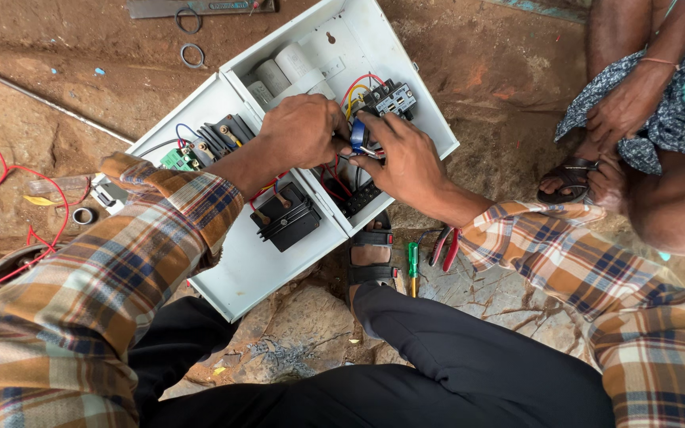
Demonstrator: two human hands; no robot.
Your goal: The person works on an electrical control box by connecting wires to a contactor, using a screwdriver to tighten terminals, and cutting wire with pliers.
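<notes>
The box lies open on the ground, capacitors in its far part. Both hands, left hand and right hand, meet inside it near the contactor. Screwdriver and pliers lie right of the box, apparently beside a sandal.

One camera, worn on the person's head, looks steeply down from close above the left hand and right hand. Their grip sits just above frame centre, over the open white box. Below the grip lie the person's own knees; right of it, another person sits.
</notes>
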